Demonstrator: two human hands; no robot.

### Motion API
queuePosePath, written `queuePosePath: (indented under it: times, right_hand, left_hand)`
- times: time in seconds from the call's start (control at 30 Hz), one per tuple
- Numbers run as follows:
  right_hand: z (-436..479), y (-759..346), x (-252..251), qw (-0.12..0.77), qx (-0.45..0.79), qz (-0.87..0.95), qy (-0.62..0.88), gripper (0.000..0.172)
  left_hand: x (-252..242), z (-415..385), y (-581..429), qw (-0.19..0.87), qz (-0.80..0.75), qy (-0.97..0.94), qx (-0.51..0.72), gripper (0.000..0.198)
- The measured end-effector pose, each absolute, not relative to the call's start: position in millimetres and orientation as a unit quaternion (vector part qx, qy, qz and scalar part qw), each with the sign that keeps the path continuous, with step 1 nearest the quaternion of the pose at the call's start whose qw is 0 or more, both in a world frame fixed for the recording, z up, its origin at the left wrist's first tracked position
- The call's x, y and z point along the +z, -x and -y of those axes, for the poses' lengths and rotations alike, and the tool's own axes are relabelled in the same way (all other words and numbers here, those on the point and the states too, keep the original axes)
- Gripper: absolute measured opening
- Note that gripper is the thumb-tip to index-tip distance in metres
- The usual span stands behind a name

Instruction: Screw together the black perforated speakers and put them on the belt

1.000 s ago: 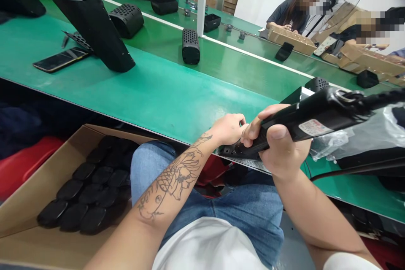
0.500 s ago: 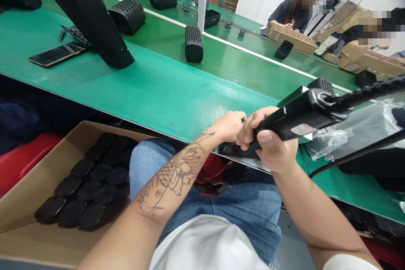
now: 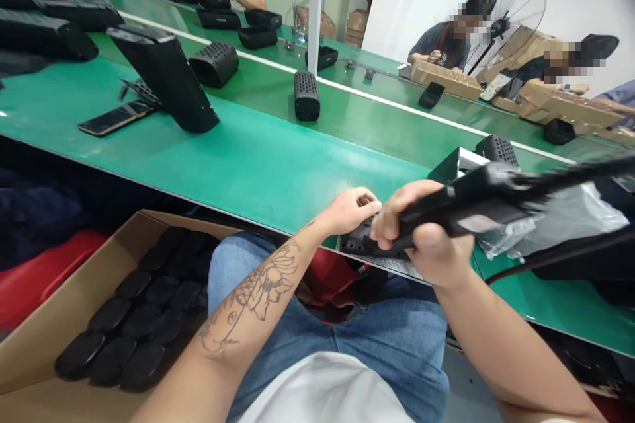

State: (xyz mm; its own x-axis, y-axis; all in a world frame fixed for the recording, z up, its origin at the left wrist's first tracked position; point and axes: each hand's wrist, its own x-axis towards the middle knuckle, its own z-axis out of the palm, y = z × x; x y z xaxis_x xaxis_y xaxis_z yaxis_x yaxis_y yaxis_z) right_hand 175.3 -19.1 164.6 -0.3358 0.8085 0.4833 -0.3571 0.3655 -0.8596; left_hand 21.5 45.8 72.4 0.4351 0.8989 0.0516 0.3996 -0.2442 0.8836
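Observation:
My right hand (image 3: 426, 231) is wrapped round a black electric screwdriver (image 3: 456, 201) with a pale label and a coiled black cord at its back end. Its front end slants down to the left, toward a black perforated part (image 3: 357, 241) at the near edge of the green table. My left hand (image 3: 350, 208) is at that part's far left side, with fingers curled and the thumb drawn in toward the index finger. Whatever is between those fingertips is hidden or too small to make out. The screwdriver's tip is also out of sight behind my right fingers.
An open cardboard box (image 3: 30, 344) of black rounded pieces stands below the table on the left. Black housings (image 3: 169, 79), a phone (image 3: 116, 117) and a perforated black piece (image 3: 306, 96) lie on the green table (image 3: 258, 172). Clear plastic bags (image 3: 560, 218) sit at right. Several people work across the table.
The camera view has shifted, so the scene sits lower in the picture. My left fingers have opened slightly and moved a little away from my right hand, which still grips the screwdriver.

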Motion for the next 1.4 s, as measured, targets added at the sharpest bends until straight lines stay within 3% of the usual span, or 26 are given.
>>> queuePosePath:
  times: [0.07, 0.17, 0.2, 0.33, 0.47, 0.6, 0.73, 0.83, 1.0, 1.13, 1.3, 1.4]
  right_hand:
    - [21.2, -190.6, 183.2, 0.560, 0.551, 0.603, 0.140, 0.030]
    - [16.1, -222.1, 203.2, 0.552, 0.571, 0.600, 0.096, 0.036]
    - [12.5, -231.7, 205.7, 0.542, 0.584, 0.598, 0.082, 0.040]
    - [-0.7, -249.9, 198.9, 0.499, 0.680, 0.538, -0.018, 0.047]
    - [-6.6, -243.6, 181.0, 0.459, 0.759, 0.449, -0.109, 0.043]
    - [-28.4, -239.3, 149.6, 0.496, 0.790, 0.358, -0.041, 0.037]
    - [-74.5, -235.5, 98.1, 0.479, 0.842, 0.236, 0.080, 0.044]
    - [-104.3, -228.6, 55.0, 0.478, 0.850, 0.190, 0.119, 0.040]
    - [-112.6, -219.5, 10.3, 0.486, 0.849, 0.152, 0.144, 0.043]
    - [-106.0, -214.2, 1.2, 0.453, 0.869, 0.156, 0.124, 0.054]
    - [-107.8, -206.9, -1.7, 0.422, 0.890, 0.141, 0.096, 0.050]
    - [-106.8, -206.9, 1.4, 0.421, 0.895, 0.122, 0.086, 0.047]
  left_hand:
    - [63.5, -32.8, -4.5, 0.440, -0.394, -0.747, 0.304, 0.052]
    - [47.5, -8.8, 13.8, 0.421, -0.384, -0.774, 0.277, 0.118]
    - [42.0, -1.7, 16.1, 0.411, -0.387, -0.775, 0.283, 0.127]
    - [24.1, 13.4, 15.9, 0.377, -0.377, -0.766, 0.358, 0.111]
    - [13.6, 1.6, 25.4, 0.377, -0.451, -0.697, 0.410, 0.107]
    - [11.3, -46.1, 36.2, 0.344, -0.525, -0.611, 0.482, 0.103]
    - [19.6, -126.0, 26.2, 0.235, -0.590, -0.538, 0.554, 0.102]
    - [28.9, -191.8, 7.4, 0.165, -0.635, -0.514, 0.553, 0.102]
    - [32.9, -282.1, -33.7, 0.155, -0.668, -0.507, 0.521, 0.105]
    - [27.9, -327.1, -72.4, 0.156, -0.688, -0.499, 0.503, 0.104]
    - [13.4, -353.0, -107.5, 0.137, -0.709, -0.495, 0.483, 0.102]
    - [9.4, -359.6, -102.1, 0.097, -0.708, -0.506, 0.483, 0.088]
